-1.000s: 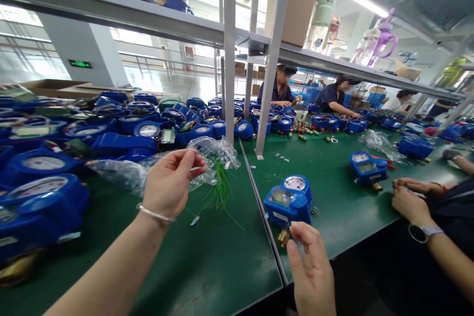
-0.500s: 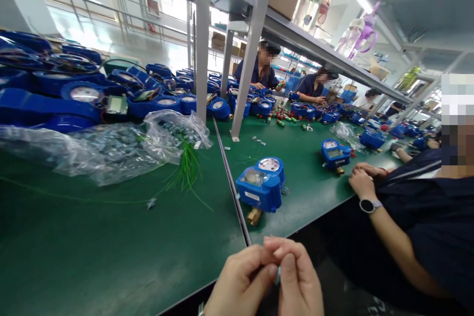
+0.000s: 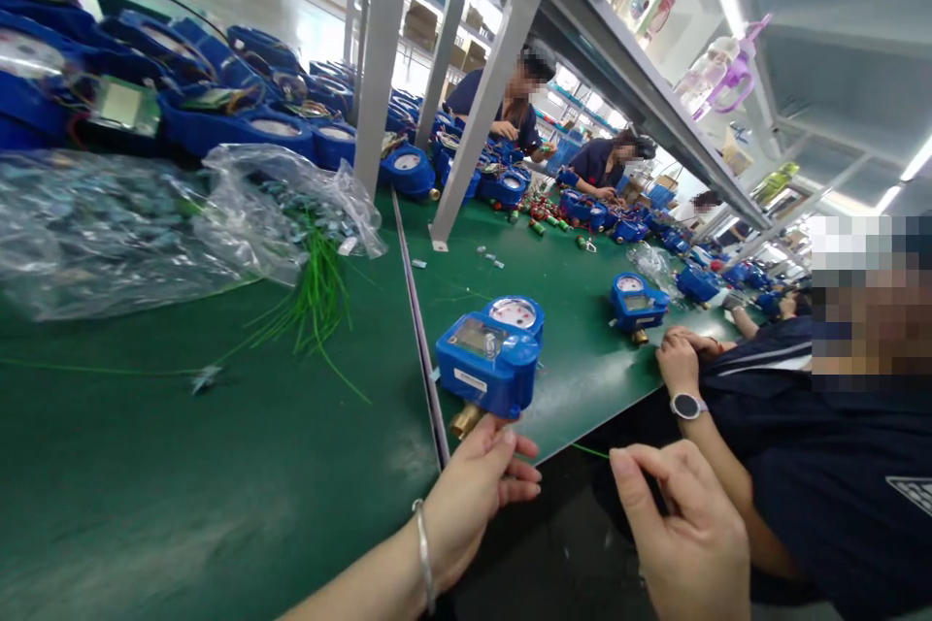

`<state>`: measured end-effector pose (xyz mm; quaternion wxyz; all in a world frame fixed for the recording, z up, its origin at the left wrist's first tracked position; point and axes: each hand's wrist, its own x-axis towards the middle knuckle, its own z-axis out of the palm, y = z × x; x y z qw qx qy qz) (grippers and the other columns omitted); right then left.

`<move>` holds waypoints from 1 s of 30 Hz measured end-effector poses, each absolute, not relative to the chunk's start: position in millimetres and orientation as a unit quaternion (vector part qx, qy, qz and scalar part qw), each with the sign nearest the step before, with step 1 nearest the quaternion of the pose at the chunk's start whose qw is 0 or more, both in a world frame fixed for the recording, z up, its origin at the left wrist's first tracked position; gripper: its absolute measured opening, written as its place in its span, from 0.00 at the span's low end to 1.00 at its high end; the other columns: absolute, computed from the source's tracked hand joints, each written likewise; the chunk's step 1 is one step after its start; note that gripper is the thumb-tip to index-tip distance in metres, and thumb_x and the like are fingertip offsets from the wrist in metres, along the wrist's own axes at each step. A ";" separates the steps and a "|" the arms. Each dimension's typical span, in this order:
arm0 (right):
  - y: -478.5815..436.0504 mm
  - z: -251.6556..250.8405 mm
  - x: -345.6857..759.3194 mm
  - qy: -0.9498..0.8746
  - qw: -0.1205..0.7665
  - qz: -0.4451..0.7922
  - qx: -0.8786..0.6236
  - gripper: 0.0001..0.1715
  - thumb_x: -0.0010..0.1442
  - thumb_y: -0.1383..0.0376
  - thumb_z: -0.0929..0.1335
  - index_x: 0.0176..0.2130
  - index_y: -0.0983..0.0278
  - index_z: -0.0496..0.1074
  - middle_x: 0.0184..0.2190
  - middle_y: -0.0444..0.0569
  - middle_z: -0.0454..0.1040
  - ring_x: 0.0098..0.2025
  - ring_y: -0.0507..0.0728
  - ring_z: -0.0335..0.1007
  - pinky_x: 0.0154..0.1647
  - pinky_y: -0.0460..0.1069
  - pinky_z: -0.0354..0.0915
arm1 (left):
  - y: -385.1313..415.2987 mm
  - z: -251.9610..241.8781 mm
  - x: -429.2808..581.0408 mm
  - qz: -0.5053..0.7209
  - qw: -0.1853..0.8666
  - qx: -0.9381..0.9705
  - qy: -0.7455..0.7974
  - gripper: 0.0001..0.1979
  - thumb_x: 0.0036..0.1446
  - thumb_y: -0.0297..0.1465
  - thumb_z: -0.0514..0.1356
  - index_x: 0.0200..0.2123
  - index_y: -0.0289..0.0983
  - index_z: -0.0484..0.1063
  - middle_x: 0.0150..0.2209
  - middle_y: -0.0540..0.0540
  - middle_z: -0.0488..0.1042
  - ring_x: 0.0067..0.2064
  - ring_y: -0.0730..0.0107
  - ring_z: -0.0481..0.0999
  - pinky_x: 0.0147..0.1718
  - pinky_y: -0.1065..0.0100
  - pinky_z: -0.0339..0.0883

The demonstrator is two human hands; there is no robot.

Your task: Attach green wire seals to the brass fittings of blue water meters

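Observation:
A blue water meter [image 3: 489,359] with a round dial and a display window stands on the green bench, its brass fitting [image 3: 466,420] pointing toward me. My left hand [image 3: 489,473] is just beneath the meter's near edge, palm sideways, fingers extended and slightly apart; whether it touches the meter I cannot tell. To the right, past the bench edge, my right hand [image 3: 681,514] is closed in a pinch. A thin green wire [image 3: 589,451] runs left from its fingertips. Small pale-blue pieces sit at the meter's sides.
At left lies a clear plastic bag [image 3: 138,243] of small blue-grey tags, beside a bundle of green wires [image 3: 316,286]. Many blue meters line the back behind a metal shelf post [image 3: 473,107]. A co-worker's hands [image 3: 681,359] rest near another blue meter [image 3: 637,303].
My hands, previously together around a small pale-blue piece, have separated. The left reached forward to the meter; the right moved rightward with the green wire. The camera view has shifted.

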<state>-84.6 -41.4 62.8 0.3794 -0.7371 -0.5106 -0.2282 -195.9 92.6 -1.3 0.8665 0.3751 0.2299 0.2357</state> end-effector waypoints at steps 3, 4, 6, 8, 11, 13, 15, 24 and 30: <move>-30.5 71.4 -88.7 -0.531 0.350 -0.245 -0.732 0.08 0.57 0.62 0.68 0.30 0.63 0.74 0.22 0.44 0.66 0.23 0.49 0.64 0.26 0.44 0.63 | 97.6 -4.2 -194.9 0.233 0.873 0.375 0.206 0.08 0.60 0.33 0.54 0.42 0.36 0.62 0.34 0.48 0.68 0.30 0.74 0.70 0.28 0.72 0.68; -26.2 73.7 -90.2 -0.536 0.344 -0.242 -0.732 0.08 0.57 0.62 0.68 0.30 0.63 0.74 0.22 0.44 0.66 0.23 0.49 0.64 0.25 0.44 0.63 | 99.2 -4.4 -196.2 0.234 0.874 0.376 0.199 0.08 0.60 0.33 0.54 0.40 0.36 0.63 0.33 0.48 0.68 0.30 0.74 0.70 0.29 0.72 0.68; -18.3 77.5 -93.0 -0.548 0.335 -0.234 -0.730 0.08 0.58 0.62 0.68 0.29 0.63 0.73 0.22 0.44 0.66 0.23 0.49 0.64 0.25 0.44 0.63 | 101.5 -4.6 -199.3 0.237 0.873 0.382 0.187 0.08 0.60 0.34 0.54 0.38 0.36 0.63 0.33 0.48 0.68 0.31 0.73 0.70 0.30 0.72 0.68; -12.6 80.7 -95.5 -0.557 0.327 -0.230 -0.728 0.07 0.58 0.63 0.68 0.29 0.63 0.73 0.22 0.44 0.66 0.23 0.49 0.64 0.24 0.44 0.63 | 102.7 -5.6 -201.4 0.241 0.872 0.387 0.178 0.09 0.59 0.36 0.55 0.37 0.36 0.63 0.33 0.48 0.68 0.32 0.72 0.69 0.30 0.71 0.67; -9.5 84.7 -99.1 -0.564 0.312 -0.230 -0.729 0.07 0.58 0.63 0.68 0.29 0.63 0.72 0.21 0.44 0.66 0.23 0.49 0.64 0.24 0.43 0.63 | 102.6 -9.8 -201.2 0.246 0.870 0.390 0.175 0.11 0.59 0.38 0.55 0.37 0.36 0.64 0.33 0.48 0.68 0.32 0.72 0.69 0.30 0.70 0.67; -9.5 86.8 -101.5 -0.564 0.302 -0.233 -0.733 0.08 0.58 0.63 0.68 0.28 0.62 0.72 0.21 0.43 0.65 0.22 0.48 0.63 0.23 0.43 0.62 | 102.1 -12.8 -200.1 0.249 0.867 0.395 0.175 0.11 0.59 0.38 0.54 0.37 0.36 0.64 0.32 0.48 0.68 0.31 0.72 0.69 0.29 0.70 0.67; -9.7 88.1 -103.2 -0.560 0.296 -0.235 -0.737 0.09 0.58 0.62 0.68 0.27 0.63 0.72 0.20 0.43 0.64 0.21 0.48 0.62 0.22 0.43 0.61 | 101.7 -14.6 -199.4 0.249 0.863 0.403 0.175 0.10 0.60 0.38 0.53 0.37 0.36 0.63 0.32 0.48 0.68 0.31 0.72 0.69 0.29 0.70 0.66; -4.4 88.7 -100.7 -0.576 0.283 -0.207 -0.739 0.05 0.58 0.66 0.68 0.29 0.64 0.72 0.22 0.42 0.65 0.23 0.46 0.63 0.24 0.42 0.61 | 102.1 -14.2 -198.6 0.242 0.860 0.413 0.177 0.10 0.60 0.36 0.52 0.38 0.35 0.63 0.32 0.47 0.67 0.31 0.71 0.68 0.30 0.68 0.67; -2.1 92.3 -104.1 -0.568 0.295 -0.209 -0.739 0.07 0.58 0.66 0.68 0.28 0.64 0.71 0.21 0.42 0.64 0.23 0.46 0.62 0.25 0.42 0.60 | 101.4 -11.6 -199.3 0.238 0.855 0.424 0.179 0.09 0.62 0.35 0.50 0.37 0.34 0.62 0.33 0.47 0.67 0.32 0.71 0.69 0.30 0.68 0.67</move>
